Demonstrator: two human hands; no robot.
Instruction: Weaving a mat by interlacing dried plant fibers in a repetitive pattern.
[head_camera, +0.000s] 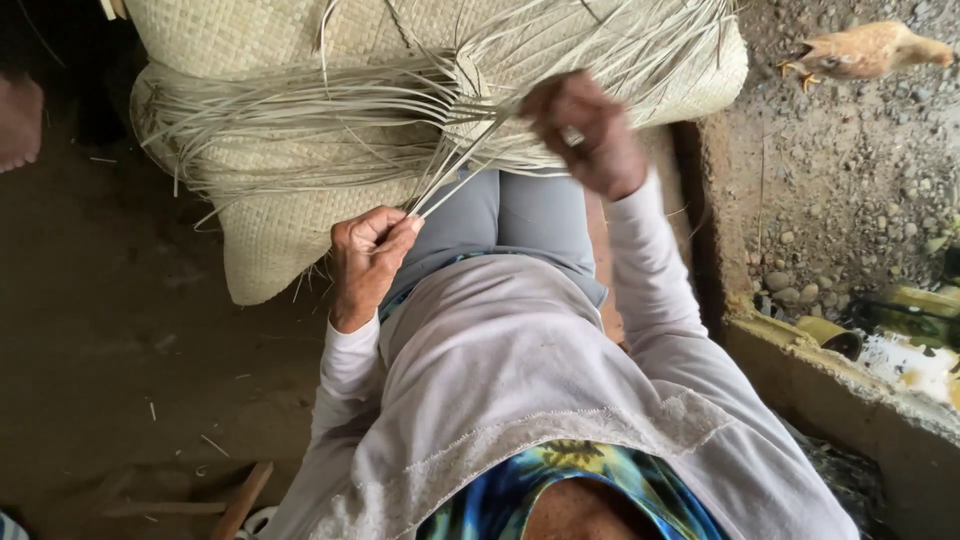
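strips of pale dried leaf run loose from the unfinished edge of a woven mat that lies folded over the person's knees, just beyond both hands. the left hand is closed, thumb pressed against the curled fingers, pinching the near ends of a few strips. the right hand is raised above the mat's edge with its fingers bent around other strips; the image is blurred there, so i cannot tell how many it holds.

by my reading the step in hand is the interlacing itself: a small bundle is drawn taut by the left hand while the right sorts or lifts the crossing strands. the next move seems to call for steady tension at the left and a clean separation of single strips at the right, so they lie flat.

the held strips have their long axis on a diagonal, from the left hand's pinch up and away toward the right hand, where they meet the weave. the other loose strips fan out sideways past the left hand.

off beyond the right hand a chicken stands on gravel.
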